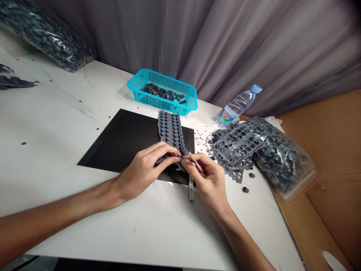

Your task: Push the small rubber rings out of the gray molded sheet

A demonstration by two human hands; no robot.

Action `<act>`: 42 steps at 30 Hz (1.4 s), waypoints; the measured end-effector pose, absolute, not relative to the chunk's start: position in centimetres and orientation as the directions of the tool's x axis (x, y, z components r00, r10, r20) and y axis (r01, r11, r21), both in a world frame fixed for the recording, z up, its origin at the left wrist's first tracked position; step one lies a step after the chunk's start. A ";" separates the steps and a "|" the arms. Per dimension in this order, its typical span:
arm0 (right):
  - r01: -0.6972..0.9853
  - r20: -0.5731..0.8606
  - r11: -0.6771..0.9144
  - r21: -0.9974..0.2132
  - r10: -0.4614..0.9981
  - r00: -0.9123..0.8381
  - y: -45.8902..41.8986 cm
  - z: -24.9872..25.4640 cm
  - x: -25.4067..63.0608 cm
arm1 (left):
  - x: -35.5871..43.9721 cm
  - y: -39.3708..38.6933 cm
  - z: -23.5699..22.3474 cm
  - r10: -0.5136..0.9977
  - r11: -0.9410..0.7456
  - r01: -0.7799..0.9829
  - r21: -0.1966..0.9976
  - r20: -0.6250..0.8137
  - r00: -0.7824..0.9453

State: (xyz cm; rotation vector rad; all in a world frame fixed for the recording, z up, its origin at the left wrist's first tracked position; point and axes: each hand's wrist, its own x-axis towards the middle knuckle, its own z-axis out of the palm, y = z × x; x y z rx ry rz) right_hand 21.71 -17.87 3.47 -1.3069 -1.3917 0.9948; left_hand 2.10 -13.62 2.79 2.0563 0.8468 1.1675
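Pinching fingers (166, 150), studded strip (170, 130) (gray, oblong)

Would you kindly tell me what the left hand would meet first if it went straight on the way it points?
Most likely the right hand, which holds a slim pink tool just beyond the left hand; from this single view, depth is unclear.

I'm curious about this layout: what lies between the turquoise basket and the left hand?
The head view shows white tabletop, then the black mat, with the studded grey strip partly over it.
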 end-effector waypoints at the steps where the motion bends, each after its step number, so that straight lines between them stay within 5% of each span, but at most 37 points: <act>1: 0.215 0.102 0.096 -0.972 0.995 0.019 -17.9 3.4 21.7 | 2.1 -13.6 2.8 0.772 -0.607 0.232 0.760 0.495 0.399; 12: 0.173 0.090 0.072 -0.982 0.991 0.098 -18.2 3.0 20.7 | 2.1 -13.4 2.0 0.758 -0.641 0.293 0.709 0.527 0.384; 29: 0.154 0.129 0.110 -0.982 0.985 0.117 -18.4 2.7 20.3 | 2.7 -13.4 2.5 0.888 -0.320 0.071 0.945 0.273 0.369; 42: 0.182 0.109 0.092 -0.979 0.991 0.081 -18.2 2.7 20.1 | 2.4 -13.0 2.5 0.918 -0.130 -0.042 0.991 0.136 0.372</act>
